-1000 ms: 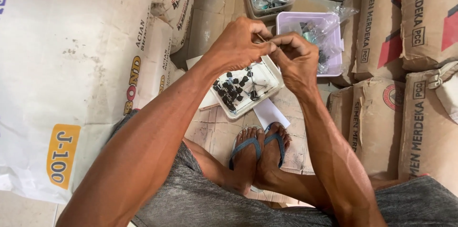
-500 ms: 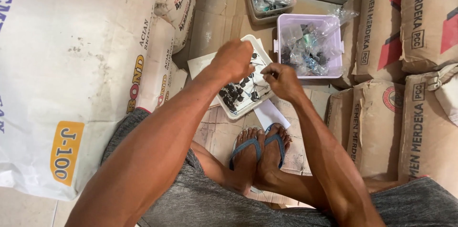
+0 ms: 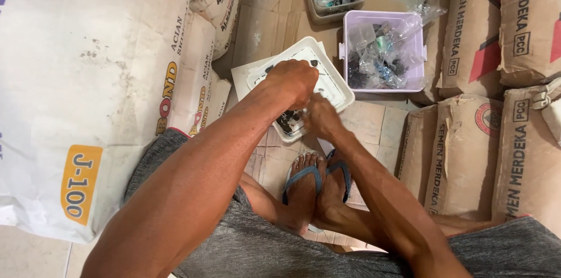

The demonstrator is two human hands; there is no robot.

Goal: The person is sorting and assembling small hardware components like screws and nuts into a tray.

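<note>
While you sit and look down from the head view, your two hands are low over a white tray (image 3: 336, 82). It is a shallow, square tray with round corners, and it sits tilted on a white sheet on the cardboard floor (image 3: 274, 15). Small dark parts (image 3: 287, 120) lie in the tray, at the corner closest to your feet.

Your left hand (image 3: 292, 81) covers the middle of the tray, knuckles up, fingers curled down into it. You cannot tell from here if those fingers are pinching a part or are just bent. Your right hand (image 3: 320, 117) is just beside it, at the near edge of the tray, touching the left hand. Its fingers point down at the dark parts, and the grip is hidden too.

Right behind the tray sits a purple bin (image 3: 350, 26) with clear plastic bags in it. Farther back from the tray is a grey bin (image 3: 318, 12) with more bags. Your feet in blue sandals (image 3: 318, 181) are crossed just on your side of the tray. Big sacks (image 3: 87, 79) stand on both sides of the tray.

Half a second ago your hands were a little apart and higher, with your left hand over the far corner of the tray. Now both hands have come down and closer to you, and they meet over the dark parts.
</note>
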